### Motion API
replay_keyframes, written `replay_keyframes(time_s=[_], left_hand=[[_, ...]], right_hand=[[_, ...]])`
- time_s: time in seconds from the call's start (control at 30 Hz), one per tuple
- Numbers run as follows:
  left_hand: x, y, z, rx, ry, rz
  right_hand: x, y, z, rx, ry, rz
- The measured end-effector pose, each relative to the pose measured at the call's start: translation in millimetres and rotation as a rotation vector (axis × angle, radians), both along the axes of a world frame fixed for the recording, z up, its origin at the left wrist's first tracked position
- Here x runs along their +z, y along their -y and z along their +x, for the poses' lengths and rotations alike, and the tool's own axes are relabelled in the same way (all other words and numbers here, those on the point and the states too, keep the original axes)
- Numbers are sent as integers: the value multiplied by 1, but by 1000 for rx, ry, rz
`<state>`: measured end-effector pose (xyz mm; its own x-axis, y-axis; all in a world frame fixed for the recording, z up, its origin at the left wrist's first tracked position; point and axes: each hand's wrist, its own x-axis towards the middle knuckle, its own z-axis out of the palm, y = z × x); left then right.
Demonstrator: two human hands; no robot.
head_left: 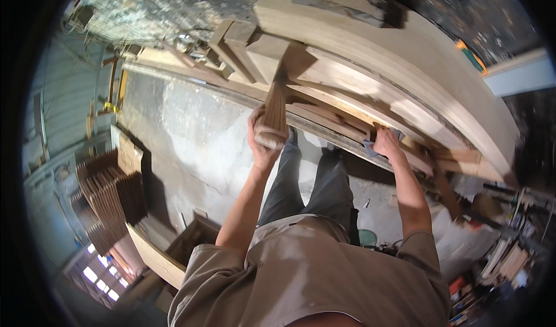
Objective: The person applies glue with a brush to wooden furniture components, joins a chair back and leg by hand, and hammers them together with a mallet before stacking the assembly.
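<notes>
My left hand [259, 144] is wrapped round the near end of a brown wooden piece [277, 107], which slants up and away over the bench edge. My right hand [385, 142] is closed on a grey-blue cloth [370, 148], bunched up at the bench's near side. Between the two hands lie several narrow brown wooden strips [330, 118]. Just behind them, a long pale wooden board [353, 81] runs along the bench. The far end of the held piece overlaps a pale block, and I cannot tell if they touch.
A thick pale wooden beam [394, 49] lies farther back. Small pale blocks [231, 46] stand left of the held piece. On the floor at left is a stack of brown slats [110, 188], near an open wooden box [194, 237]. An orange-and-green handled tool [472, 57] rests at far right.
</notes>
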<state>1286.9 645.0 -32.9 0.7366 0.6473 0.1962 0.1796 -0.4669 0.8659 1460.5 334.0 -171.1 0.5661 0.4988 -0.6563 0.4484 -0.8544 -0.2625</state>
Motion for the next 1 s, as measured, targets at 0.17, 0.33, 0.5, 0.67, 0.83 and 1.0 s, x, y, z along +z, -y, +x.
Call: replay_keyframes(time_s=[0.17,0.33,0.5,0.67,0.83,1.0], left_hand=[[-14,19,-54,155,-51,-10],[21,19,-69,163,-52,29],[97,10,-96,169,197,-246],[104,-7,-193,677,176,-176],[96,-2,-307,827,-123,164],[128,-29,-416,873,-199,454]], right_hand=[[-25,-1,-1,154,-169,55],[-8,11,-15,176,-172,147],[73,0,-28,241,-442,162],[173,-30,-67,331,-538,207],[242,-96,-126,60,-1198,18],[286,-152,-230,-215,-1516,-103]])
